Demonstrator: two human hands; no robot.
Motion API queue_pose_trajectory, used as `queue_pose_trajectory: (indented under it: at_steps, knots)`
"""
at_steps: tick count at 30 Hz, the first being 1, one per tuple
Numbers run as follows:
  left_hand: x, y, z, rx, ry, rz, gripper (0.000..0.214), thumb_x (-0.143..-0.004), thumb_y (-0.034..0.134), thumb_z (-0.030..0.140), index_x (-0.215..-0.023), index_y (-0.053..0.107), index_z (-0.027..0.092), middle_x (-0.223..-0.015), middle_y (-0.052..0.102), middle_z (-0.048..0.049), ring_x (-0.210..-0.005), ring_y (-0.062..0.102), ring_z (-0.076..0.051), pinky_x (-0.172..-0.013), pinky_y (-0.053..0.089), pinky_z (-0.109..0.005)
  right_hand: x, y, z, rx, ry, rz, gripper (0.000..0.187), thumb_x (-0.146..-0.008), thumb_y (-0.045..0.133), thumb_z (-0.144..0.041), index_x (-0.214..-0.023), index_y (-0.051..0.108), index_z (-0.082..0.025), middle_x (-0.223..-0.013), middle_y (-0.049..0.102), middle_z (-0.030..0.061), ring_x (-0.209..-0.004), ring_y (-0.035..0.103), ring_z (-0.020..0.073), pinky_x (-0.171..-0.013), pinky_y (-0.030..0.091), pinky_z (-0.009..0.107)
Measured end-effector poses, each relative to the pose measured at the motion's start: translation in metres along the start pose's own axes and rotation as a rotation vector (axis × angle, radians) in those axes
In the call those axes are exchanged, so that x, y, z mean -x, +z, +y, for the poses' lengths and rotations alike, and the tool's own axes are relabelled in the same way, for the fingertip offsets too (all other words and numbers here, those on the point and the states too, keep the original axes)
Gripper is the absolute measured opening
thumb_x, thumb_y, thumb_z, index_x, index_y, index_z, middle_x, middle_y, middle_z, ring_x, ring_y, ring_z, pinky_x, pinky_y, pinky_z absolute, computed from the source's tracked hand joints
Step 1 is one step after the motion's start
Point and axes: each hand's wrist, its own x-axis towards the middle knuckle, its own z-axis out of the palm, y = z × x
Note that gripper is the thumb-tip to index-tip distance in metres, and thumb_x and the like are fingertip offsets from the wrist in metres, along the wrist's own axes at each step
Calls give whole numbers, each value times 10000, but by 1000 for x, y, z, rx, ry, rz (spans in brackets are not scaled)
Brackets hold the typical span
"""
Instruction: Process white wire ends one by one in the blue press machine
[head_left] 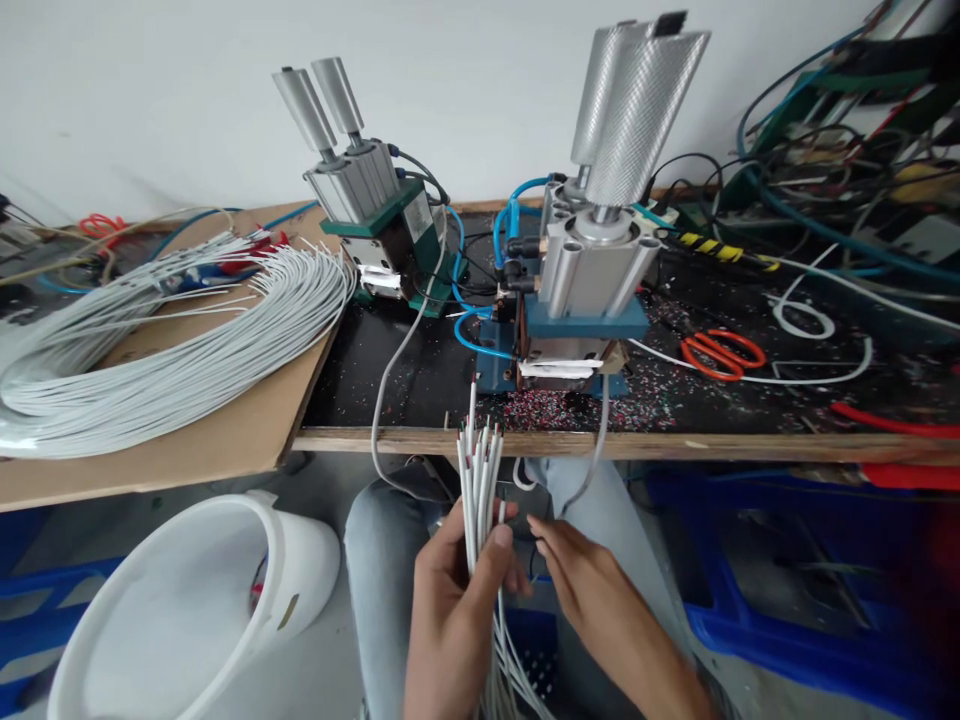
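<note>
My left hand [454, 590] is closed around a bundle of white cables [478, 480], held upright in front of my lap with the stripped ends pointing up toward the bench edge. My right hand [581, 580] sits just right of the bundle, fingers partly curled toward the cables; I cannot see anything held in it. Straight ahead on the bench stands a pneumatic wire-stripping machine [592, 290] with a ribbed silver cylinder, its jaw facing me. A second, smaller green machine [375, 220] stands to its left.
A big coil of white cables [172, 330] lies on a cardboard sheet [225, 440] at left. Orange scissors [721, 352] lie on the black mat, amid insulation scraps. A white bucket [187, 610] is at lower left, blue crates [787, 580] under the bench, tangled wires at the back right.
</note>
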Motion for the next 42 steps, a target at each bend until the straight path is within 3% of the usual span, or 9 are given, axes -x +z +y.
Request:
queue_pose_trajectory:
  at_steps: [4, 7, 11, 16, 21, 31, 35, 38, 42]
  knots:
    - [-1, 9, 5, -45, -14, 19, 349, -846, 848, 453, -910, 693, 146, -763, 665, -16, -691, 614, -115, -675, 519, -194, -36, -39, -25, -126, 25, 65, 383, -854, 511, -265, -1186, 693, -323, -1267, 569, -115, -1220, 540, -292, -1065, 463, -219]
    - [-1, 16, 7, -42, 44, 70, 268, -833, 852, 404, -847, 727, 167, -844, 693, -20, -796, 626, -127, -757, 512, -180, -47, -37, -39, -596, 199, -54, 361, -907, 436, -362, -961, 738, -172, -1209, 596, -61, -1127, 578, -279, -994, 472, -234]
    - [0, 19, 3, -81, 87, 147, 329, -886, 796, 492, -890, 740, 168, -778, 654, -29, -761, 588, -129, -731, 478, -189, -44, -23, -39, -1142, 569, -96, 713, -874, 384, -702, -908, 555, -10, -969, 607, 23, -907, 630, -169, -829, 533, -122]
    - [0, 13, 0, -27, -59, 118, 453, -852, 811, 548, -892, 665, 121, -583, 312, 61, -516, 220, -48, -473, 178, -177, -35, -31, -31, -1268, 782, -795, 989, -693, 299, -999, -1050, 253, -78, -629, 214, -59, -432, 254, -78, -440, 248, 113]
    - [-1, 11, 0, -104, -64, 134, 397, -828, 814, 483, -886, 685, 111, -621, 402, 30, -535, 285, -52, -482, 211, -170, -33, -36, -35, -1075, 736, -900, 1113, -609, 188, -1093, -998, 263, -53, -660, 214, -41, -503, 248, -148, -490, 216, 32]
    - [1, 22, 11, -176, 20, 241, 239, -773, 758, 366, -752, 694, 137, -588, 441, 16, -565, 323, -79, -537, 254, -199, -24, -29, -29, -828, 552, -669, 886, -849, 232, -845, -931, 574, -32, -730, 467, 16, -614, 331, -206, -572, 257, -84]
    - [3, 27, 13, -206, 37, 284, 219, -774, 733, 361, -741, 709, 146, -607, 513, 3, -585, 382, -99, -574, 313, -219, -31, -34, -36, -632, 273, -317, 499, -953, 330, -445, -872, 684, -103, -773, 551, -32, -697, 416, -260, -653, 264, -149]
    - [4, 27, 12, -210, 33, 285, 220, -771, 728, 362, -748, 707, 145, -621, 516, 0, -599, 397, -108, -586, 330, -226, -34, -33, -40, -273, -17, 24, 208, -852, 489, -167, -895, 693, -155, -822, 567, -75, -786, 421, -268, -760, 301, -139]
    - [3, 25, 12, -226, 21, 253, 199, -740, 724, 335, -730, 683, 140, -606, 479, 8, -594, 375, -105, -584, 308, -230, -25, -34, -33, 51, -155, 164, 236, -815, 565, -187, -997, 706, -237, -928, 585, -68, -946, 435, -211, -879, 292, -34]
